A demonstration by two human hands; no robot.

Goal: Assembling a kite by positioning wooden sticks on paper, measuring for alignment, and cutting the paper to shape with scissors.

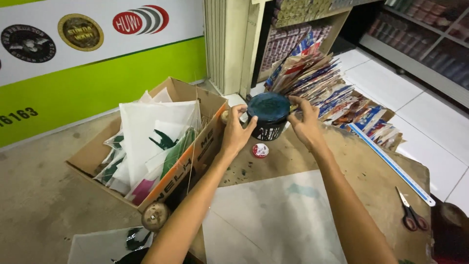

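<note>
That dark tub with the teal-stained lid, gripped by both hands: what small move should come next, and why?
Probably prise the lid upward. The left hand and the right hand grip opposite sides of the black tub, fingertips at the lid's rim, and the lid looks seated flat, so lifting it seems the natural step.

A small shop with a craft corner: stocked shelves [430,29] line a white tiled aisle, bundled paper packets [312,73] lean by a worn table [371,166], and a cardboard box [195,98] holds finished paper kites [156,132].
</note>
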